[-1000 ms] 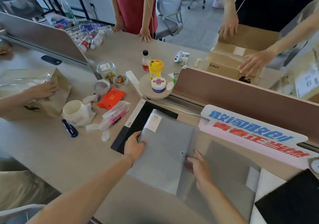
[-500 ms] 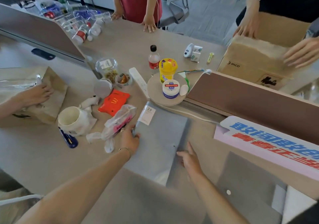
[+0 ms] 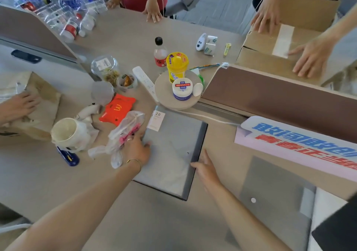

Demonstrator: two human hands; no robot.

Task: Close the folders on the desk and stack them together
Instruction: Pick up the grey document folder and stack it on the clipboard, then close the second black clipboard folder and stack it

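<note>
**Closed grey folder lies flat under both hands**

Toward ten o'clock of the folder, a clear lidded cup [image 3: 105,68] holds brownish food scraps, and a small round tub [image 3: 126,80] just beside it holds something amber. A white mug [image 3: 66,132] at nine o'clock lies tipped toward the camera; whether anything is in it cannot be told. At two o'clock a cardboard box [image 3: 274,53] sits with its flaps folded shut under another person's hands.

On the bench [image 3: 38,175] at centre, the grey folder [image 3: 173,148] lies closed and flat, its cover a matte translucent grey with a dark edge showing along the right and near sides. A white label [image 3: 156,120] printed "20" sits at its far left corner and a small stud [image 3: 187,153] near its right edge. Its long axis runs from about one o'clock down to seven, the labelled end pointing away from the wearer.

The left hand [image 3: 136,148] lies open and relaxed, fingers resting on the folder's left edge, beside a crumpled plastic bag [image 3: 125,134]. The right hand [image 3: 206,168] is open too, fingertips against the right edge. A second grey folder [image 3: 274,198] lies flat at four o'clock, well apart.
</note>
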